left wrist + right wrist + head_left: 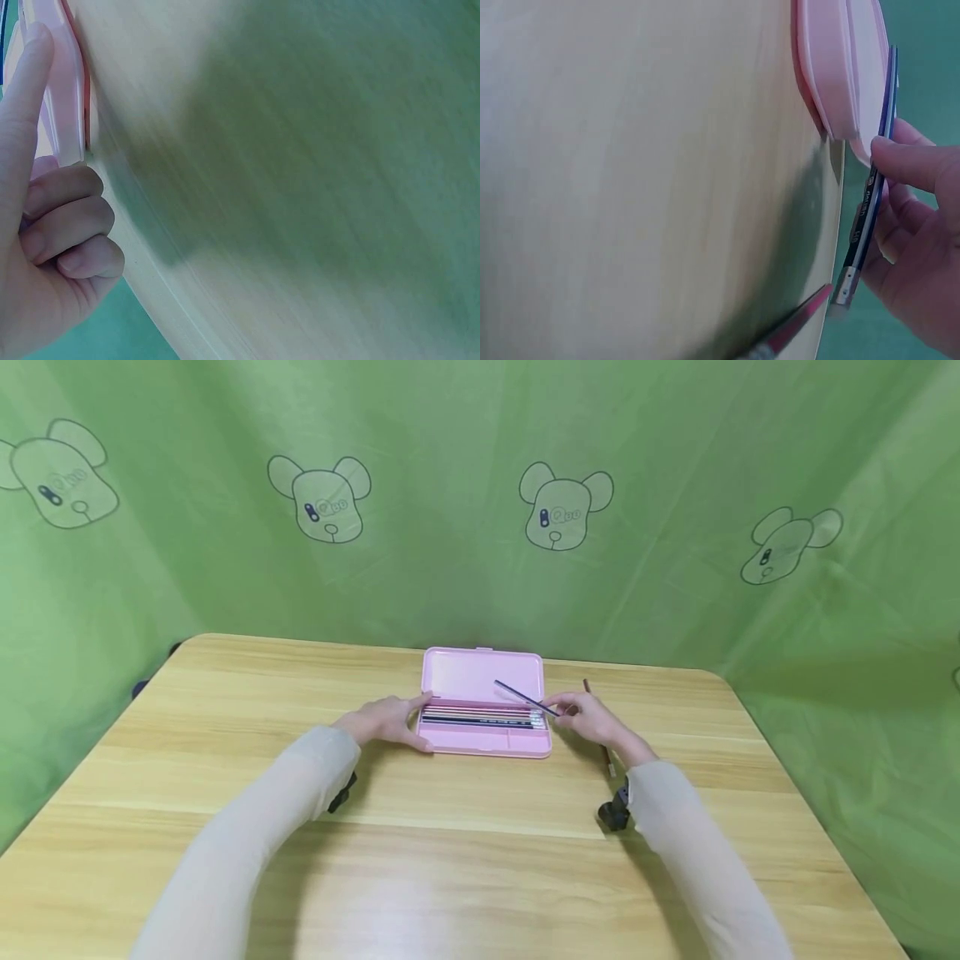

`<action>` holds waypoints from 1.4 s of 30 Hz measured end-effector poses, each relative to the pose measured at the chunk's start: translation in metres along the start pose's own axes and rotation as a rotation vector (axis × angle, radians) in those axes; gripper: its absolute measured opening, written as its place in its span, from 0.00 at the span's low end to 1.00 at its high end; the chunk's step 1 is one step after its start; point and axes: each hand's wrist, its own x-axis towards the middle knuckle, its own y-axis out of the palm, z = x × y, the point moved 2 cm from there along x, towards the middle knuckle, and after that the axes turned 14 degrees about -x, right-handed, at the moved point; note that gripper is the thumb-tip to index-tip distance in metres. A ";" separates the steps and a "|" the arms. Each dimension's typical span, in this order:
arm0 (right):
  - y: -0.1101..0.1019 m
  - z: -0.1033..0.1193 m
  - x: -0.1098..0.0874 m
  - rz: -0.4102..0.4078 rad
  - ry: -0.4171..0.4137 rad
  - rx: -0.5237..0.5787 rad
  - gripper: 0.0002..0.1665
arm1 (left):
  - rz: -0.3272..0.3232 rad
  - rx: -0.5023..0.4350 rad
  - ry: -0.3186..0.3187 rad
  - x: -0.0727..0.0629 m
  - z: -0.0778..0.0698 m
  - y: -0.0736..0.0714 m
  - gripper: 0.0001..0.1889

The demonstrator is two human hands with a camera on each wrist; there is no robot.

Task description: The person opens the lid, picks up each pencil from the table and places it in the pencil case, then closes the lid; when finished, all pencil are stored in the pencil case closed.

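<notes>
A pink pencil case (pixel 480 749) lies with its lid raised at the back of the table, several pencils (pixel 468 719) side by side in it. My left hand (pixel 386 720) holds the case's left end between thumb and a finger; in the left wrist view the thumb (pixel 28 82) lies along the case wall and other fingers are curled. My right hand (pixel 588 718) pinches a dark blue pencil (pixel 876 174) between thumb and fingers. That pencil slants over the case's right part, its eraser end (pixel 841 296) toward me.
A dark red pencil (pixel 610 767) lies on the table right of the case, partly hidden under the right hand and wrist. The wooden table (pixel 450 877) ends just behind the case, where a green curtain (pixel 450 585) hangs. Small compartments (pixel 528 741) line the case's front right.
</notes>
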 end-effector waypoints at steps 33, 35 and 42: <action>0.044 0.070 0.047 0.059 -0.193 -0.219 0.18 | -0.004 -0.002 -0.007 0.002 0.004 0.003 0.56; 0.045 0.072 0.047 0.063 -0.196 -0.232 0.18 | -0.002 0.001 -0.008 0.003 0.004 0.003 0.56; 0.046 0.073 0.049 0.071 -0.189 -0.252 0.18 | -0.007 0.014 -0.004 0.003 0.004 0.002 0.56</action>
